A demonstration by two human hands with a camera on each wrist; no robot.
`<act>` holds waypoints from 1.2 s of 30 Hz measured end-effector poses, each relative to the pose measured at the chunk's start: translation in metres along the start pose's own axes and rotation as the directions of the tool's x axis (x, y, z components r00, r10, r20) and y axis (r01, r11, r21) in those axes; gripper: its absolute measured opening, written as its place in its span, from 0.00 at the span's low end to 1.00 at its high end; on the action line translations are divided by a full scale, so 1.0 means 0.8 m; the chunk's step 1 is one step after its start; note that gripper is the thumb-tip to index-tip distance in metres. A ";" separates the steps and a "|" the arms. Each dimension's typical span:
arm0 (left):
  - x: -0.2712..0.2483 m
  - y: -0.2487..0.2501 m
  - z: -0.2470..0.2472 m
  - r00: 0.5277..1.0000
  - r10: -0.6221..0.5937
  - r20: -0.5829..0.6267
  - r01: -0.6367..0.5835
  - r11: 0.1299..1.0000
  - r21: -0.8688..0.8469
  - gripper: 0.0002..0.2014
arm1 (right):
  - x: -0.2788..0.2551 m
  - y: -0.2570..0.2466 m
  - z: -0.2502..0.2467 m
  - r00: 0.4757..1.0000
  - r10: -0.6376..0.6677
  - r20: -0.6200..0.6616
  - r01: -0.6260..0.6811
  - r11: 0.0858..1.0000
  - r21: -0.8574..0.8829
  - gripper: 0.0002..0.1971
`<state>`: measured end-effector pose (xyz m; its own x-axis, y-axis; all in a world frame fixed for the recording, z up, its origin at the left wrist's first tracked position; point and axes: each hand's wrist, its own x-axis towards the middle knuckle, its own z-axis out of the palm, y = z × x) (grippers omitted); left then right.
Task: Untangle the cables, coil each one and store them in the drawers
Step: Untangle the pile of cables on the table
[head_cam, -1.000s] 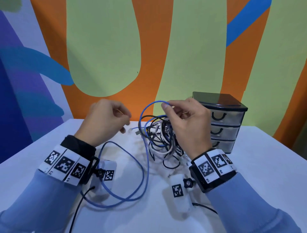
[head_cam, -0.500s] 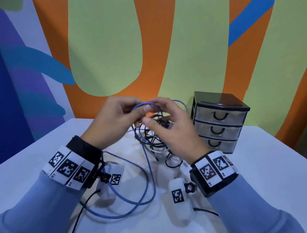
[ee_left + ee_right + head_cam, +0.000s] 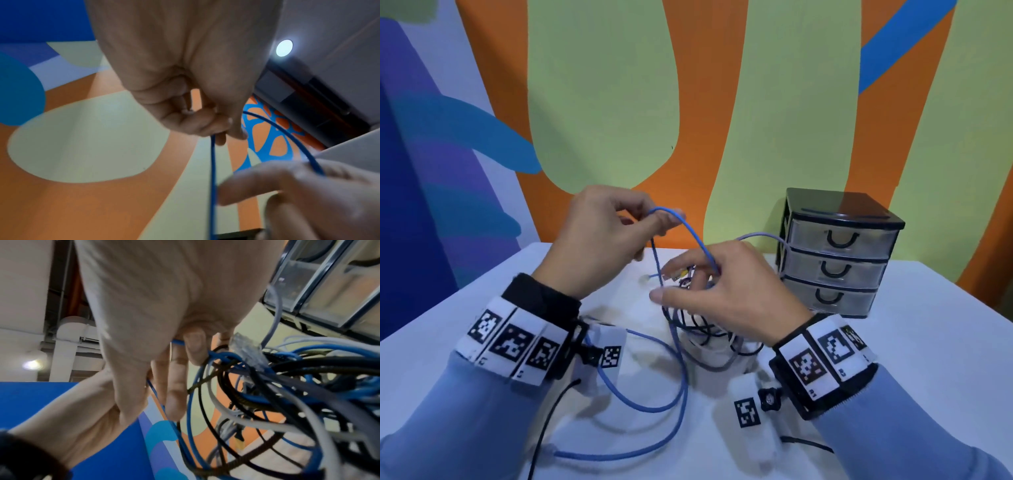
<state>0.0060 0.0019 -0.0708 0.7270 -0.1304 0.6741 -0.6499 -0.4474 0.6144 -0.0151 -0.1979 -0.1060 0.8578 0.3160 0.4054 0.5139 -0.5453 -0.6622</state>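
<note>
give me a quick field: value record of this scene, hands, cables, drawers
left hand: pinches the blue cable, raised
right hand: fingers in the cable tangle, blue cable running into them
blue cable slack: looped on the white table
drawer unit: three drawers, all closed, beside the tangle

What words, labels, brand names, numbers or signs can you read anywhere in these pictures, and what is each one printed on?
No words, brands or numbers can be read.
Left wristband: square black-and-white code patterns; the small marks beneath them are too blurred to read.
Right wristband: the same kind of code patterns; small marks too blurred to read.
Two white blocks under the wrists: one code pattern each, no text.
Drawers: no label visible.
</note>
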 end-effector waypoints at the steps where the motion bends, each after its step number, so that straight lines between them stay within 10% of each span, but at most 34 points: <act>1: -0.001 0.008 0.005 0.999 0.026 -0.034 -0.029 0.993 -0.112 0.15 | 0.002 0.000 0.003 1.000 -0.007 0.016 0.007 0.999 -0.031 0.12; 8: -0.005 0.021 0.007 0.996 0.061 0.072 -0.036 0.953 -0.302 0.12 | 0.007 0.010 0.000 0.991 -0.006 -0.133 0.025 0.989 0.148 0.06; 15: -0.003 -0.007 -0.001 0.851 -0.254 0.460 0.115 0.944 0.308 0.15 | 0.006 0.011 -0.003 0.979 0.021 -0.203 0.035 0.963 0.267 0.03; 20: 0.003 0.000 0.002 0.985 -0.061 0.162 0.075 0.994 -0.079 0.14 | 0.003 0.010 0.000 0.999 -0.018 -0.032 0.022 0.992 0.128 0.07; 24: 0.004 0.018 -0.004 0.996 0.041 -0.079 -0.069 0.918 -0.391 0.10 | 0.006 0.014 0.003 0.995 -0.029 -0.096 0.044 0.985 0.164 0.10; 28: 0.003 0.008 0.001 0.987 -0.023 0.161 0.056 0.978 -0.200 0.20 | 0.009 0.011 0.001 0.952 0.033 -0.304 0.084 0.927 0.365 0.11; 32: -0.008 0.005 0.019 0.868 -0.056 0.493 0.015 0.996 0.086 0.13 | 0.007 0.006 -0.004 0.934 0.020 -0.356 0.165 0.860 0.482 0.11; 36: -0.007 -0.005 0.023 0.950 0.073 0.302 -0.126 0.979 0.163 0.11 | 0.008 0.006 0.000 0.948 -0.045 -0.314 0.200 0.855 0.479 0.09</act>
<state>0.0086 -0.0122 -0.0847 0.7107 -0.4238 0.5615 -0.6919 -0.5652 0.4492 -0.0076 -0.1986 -0.1064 0.7864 0.0803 0.6125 0.6161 -0.0307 -0.7870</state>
